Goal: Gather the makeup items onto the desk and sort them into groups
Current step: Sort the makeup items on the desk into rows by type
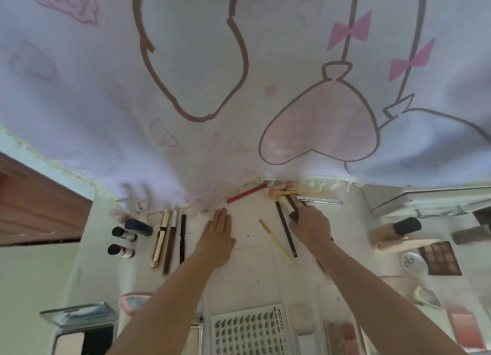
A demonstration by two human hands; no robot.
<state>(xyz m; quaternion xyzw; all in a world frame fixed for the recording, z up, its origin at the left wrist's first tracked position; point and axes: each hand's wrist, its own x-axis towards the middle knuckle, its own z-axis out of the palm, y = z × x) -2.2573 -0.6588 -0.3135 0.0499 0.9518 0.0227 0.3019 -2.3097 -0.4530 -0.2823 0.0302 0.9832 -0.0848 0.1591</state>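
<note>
1. Nearest the camera, along the table's [247,280] front edge, lie a white lash tray [249,330], a compact [79,340] at the left and blush palettes [342,336] at the right.
2. Further right sit an eyeshadow palette [439,257] and a round white jar [411,261], already grouped by my reading.
3. The left hand [216,237] rests flat on the table, fingers straight, holding nothing.
4. Left of it three slim tubes lie parallel, long axes running away from the person: a gold mascara [160,237], a brown pencil [170,241] and a black liner [182,239]. Beyond those, three small dark-capped bottles [122,249] form another group.
5. The right hand [310,227] has its grip curled round a dark stick-like item [293,211]; exactly what it is, I cannot tell.
6. Just left of that hand a black pencil [287,229] and a yellow pencil [277,244] lie unsorted, slanting toward the person's right; the right hand is nearer both.
7. Farthest, a red pencil [247,193] and a small brush pile [287,192] lie at the hanging cloth's [239,62] edge.
</note>
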